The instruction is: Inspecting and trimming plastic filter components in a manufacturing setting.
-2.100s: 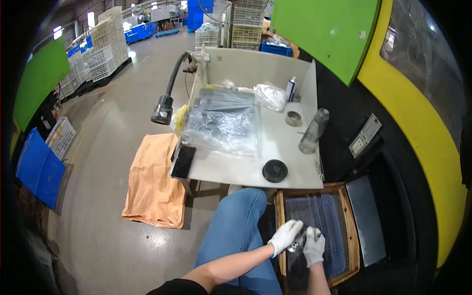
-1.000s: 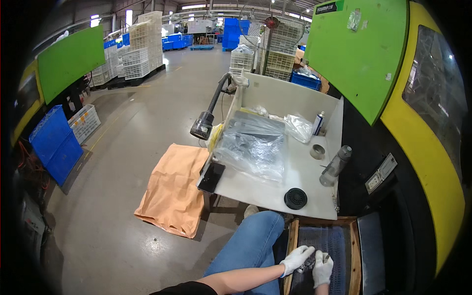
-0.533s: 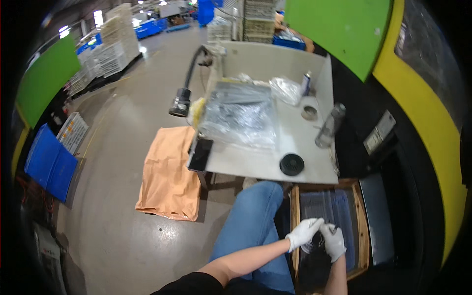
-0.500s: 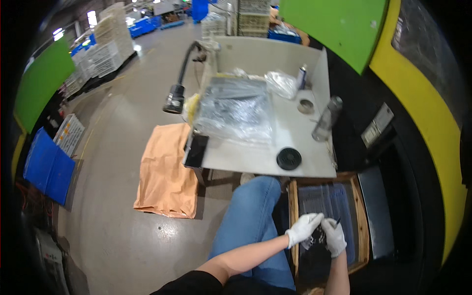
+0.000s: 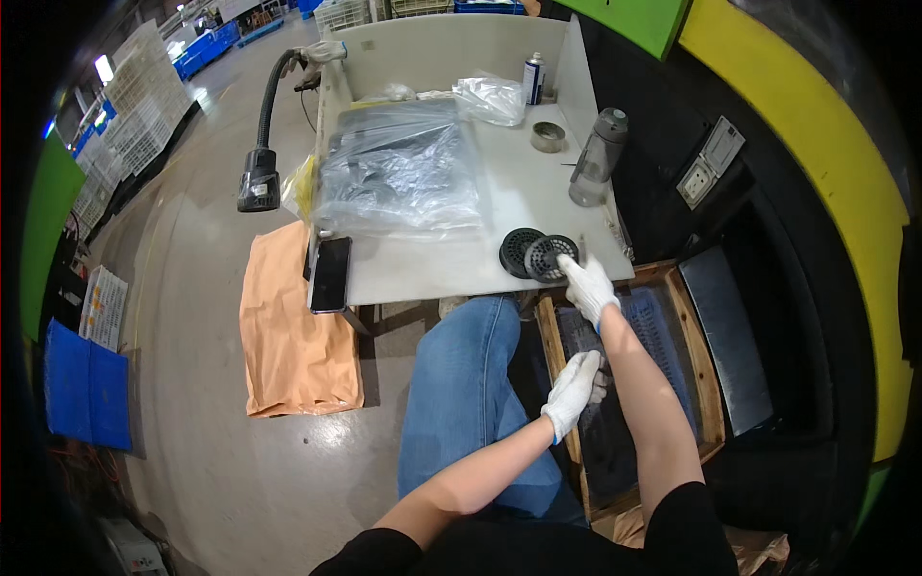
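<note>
Since half a second ago right hand [image 5: 588, 285] has risen from the crate [image 5: 672, 326] to the table [image 5: 499, 206] edge | fingers pinch round black grille [image 5: 551, 256] beside its twin [image 5: 520, 252] | left hand [image 5: 574, 389] low, fingers curled, contents unclear | risk: grille, near the edge, could slide off.

A phone [image 5: 330, 274] lies at the table's [image 5: 423, 274] front edge beside a plastic-wrapped bundle [image 5: 399, 178]. A spray can [image 5: 534, 78], tape roll [image 5: 548, 136] and bottle [image 5: 595, 158] stand behind.

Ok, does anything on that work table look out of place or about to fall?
The black phone overhangs the table's front left edge, so it looks precarious. Near the right hand, two round black grilles overlap by the front edge.
</note>
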The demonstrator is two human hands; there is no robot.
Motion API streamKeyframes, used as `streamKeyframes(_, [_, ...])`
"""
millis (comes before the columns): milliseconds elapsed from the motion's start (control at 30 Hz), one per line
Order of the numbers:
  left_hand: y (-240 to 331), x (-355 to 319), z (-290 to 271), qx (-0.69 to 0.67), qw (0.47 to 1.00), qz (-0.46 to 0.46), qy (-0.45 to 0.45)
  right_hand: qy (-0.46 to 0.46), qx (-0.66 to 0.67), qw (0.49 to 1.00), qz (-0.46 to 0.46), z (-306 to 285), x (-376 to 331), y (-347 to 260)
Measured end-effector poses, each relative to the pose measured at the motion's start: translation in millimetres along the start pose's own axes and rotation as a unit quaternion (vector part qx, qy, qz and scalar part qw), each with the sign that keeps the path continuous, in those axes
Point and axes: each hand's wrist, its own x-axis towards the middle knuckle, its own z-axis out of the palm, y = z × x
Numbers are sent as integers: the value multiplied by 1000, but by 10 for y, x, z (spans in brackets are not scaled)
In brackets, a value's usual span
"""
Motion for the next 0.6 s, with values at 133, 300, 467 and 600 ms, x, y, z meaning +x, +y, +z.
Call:
streamKeyframes(133, [61,-12,-4,40,999,18,-1,33,-222,971,-78,287,541,171])
streamKeyframes(300, [78,-26,12,2,1000,-23,3,60,-277,952,-119,84,662,224])
streamKeyframes(467, [-14,37,-19,-75,997,14,9,17,-80,996,22,-915,345,502])
streamKeyframes(600, [-60,48,-17,-48,999,11,-7,-32,-479,868,122,-1610,-191,1046])
